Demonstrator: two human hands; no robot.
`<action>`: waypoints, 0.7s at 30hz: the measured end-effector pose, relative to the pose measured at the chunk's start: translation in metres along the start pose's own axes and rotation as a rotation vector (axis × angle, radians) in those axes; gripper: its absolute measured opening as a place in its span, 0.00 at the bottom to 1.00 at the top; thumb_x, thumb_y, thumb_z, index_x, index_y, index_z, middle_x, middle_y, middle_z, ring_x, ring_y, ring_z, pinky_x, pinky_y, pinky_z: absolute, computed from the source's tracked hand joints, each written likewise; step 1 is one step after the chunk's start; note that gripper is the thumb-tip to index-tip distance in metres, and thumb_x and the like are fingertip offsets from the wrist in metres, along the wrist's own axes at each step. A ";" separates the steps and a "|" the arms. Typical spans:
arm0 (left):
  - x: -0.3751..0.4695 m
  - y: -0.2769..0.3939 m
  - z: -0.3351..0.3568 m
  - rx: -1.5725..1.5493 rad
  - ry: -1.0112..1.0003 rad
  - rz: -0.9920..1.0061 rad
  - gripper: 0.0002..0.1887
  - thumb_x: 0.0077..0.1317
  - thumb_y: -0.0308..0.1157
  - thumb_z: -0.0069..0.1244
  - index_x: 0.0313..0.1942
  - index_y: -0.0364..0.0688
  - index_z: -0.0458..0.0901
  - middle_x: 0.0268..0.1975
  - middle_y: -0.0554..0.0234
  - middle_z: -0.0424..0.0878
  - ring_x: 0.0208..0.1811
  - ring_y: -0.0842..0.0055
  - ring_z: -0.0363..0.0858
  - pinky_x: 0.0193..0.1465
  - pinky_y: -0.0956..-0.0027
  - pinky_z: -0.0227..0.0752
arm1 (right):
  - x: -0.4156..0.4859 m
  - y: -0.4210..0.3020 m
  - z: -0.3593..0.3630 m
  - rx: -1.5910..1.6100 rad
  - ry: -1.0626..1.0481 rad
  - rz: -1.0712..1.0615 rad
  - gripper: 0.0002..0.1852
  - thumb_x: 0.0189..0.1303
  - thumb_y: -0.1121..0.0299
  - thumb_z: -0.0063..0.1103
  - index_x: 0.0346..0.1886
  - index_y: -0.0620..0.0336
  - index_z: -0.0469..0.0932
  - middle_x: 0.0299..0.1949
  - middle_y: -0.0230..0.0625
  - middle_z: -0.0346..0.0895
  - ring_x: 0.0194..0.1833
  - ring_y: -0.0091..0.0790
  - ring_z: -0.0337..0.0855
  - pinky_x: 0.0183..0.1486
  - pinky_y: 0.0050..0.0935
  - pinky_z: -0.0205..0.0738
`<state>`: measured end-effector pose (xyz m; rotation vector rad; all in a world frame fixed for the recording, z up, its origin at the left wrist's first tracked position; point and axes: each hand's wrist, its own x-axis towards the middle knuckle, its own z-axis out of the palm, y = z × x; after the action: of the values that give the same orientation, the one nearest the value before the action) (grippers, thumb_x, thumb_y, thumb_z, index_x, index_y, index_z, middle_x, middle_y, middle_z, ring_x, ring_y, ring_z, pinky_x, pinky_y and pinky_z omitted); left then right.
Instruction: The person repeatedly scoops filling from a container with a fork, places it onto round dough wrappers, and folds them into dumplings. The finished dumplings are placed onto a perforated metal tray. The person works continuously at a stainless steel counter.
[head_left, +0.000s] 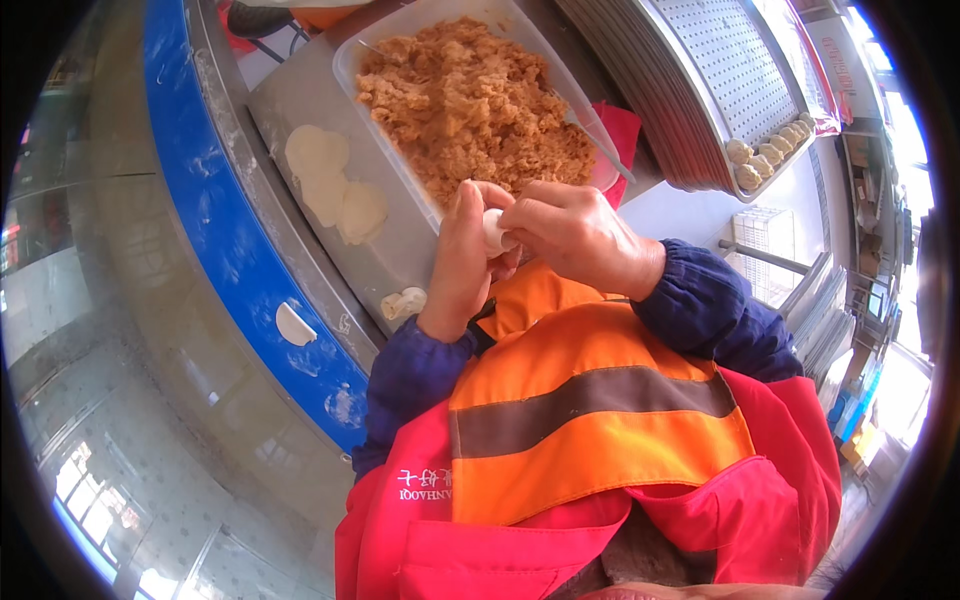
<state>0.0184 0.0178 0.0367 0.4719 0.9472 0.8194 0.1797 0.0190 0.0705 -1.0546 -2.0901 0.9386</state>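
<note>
My left hand (466, 259) holds a small white piece of dough (496, 233), cupped low in front of my chest. The fingertips of my right hand (581, 234) pinch the same dough from the other side; whether filling is inside it is hidden. Just beyond both hands stands a clear plastic tub (346, 71) heaped with orange-brown minced filling (469, 97). A metal utensil handle (616, 159) sticks out over its right side. Flat round dough wrappers (326, 180) overlap on the grey surface left of the tub. Beside my left wrist lies a small folded dough lump (403, 302).
At upper right, a stack of metal trays (637, 90) is topped by a perforated tray (739, 64) with several shaped dough pieces (769, 157) along its near end. A floury blue strip (225, 225) edges the left side, bearing a white half-round piece (295, 325). A wire basket (765, 247) sits right.
</note>
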 end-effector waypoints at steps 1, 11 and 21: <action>-0.001 0.001 0.001 0.025 -0.023 0.034 0.29 0.78 0.57 0.27 0.35 0.42 0.72 0.21 0.71 0.70 0.16 0.87 0.67 0.16 0.80 0.57 | 0.000 0.001 -0.002 0.008 0.019 0.003 0.08 0.56 0.79 0.64 0.39 0.63 0.79 0.29 0.40 0.73 0.31 0.44 0.80 0.32 0.36 0.75; 0.003 -0.009 -0.001 0.131 -0.066 0.233 0.24 0.79 0.53 0.32 0.36 0.41 0.72 0.23 0.67 0.75 0.19 0.87 0.71 0.20 0.82 0.62 | -0.002 0.007 -0.005 -0.056 0.065 -0.006 0.05 0.58 0.79 0.63 0.37 0.63 0.78 0.30 0.40 0.75 0.31 0.44 0.81 0.32 0.36 0.75; 0.002 -0.010 0.005 0.147 0.008 0.326 0.22 0.79 0.52 0.33 0.39 0.42 0.70 0.30 0.64 0.76 0.21 0.87 0.72 0.22 0.82 0.64 | -0.006 0.008 -0.002 0.009 0.094 -0.002 0.06 0.58 0.79 0.62 0.38 0.61 0.79 0.31 0.38 0.78 0.31 0.43 0.82 0.32 0.34 0.76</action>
<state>0.0271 0.0133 0.0315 0.7643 0.9554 1.0494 0.1874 0.0180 0.0639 -1.0715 -2.0085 0.8801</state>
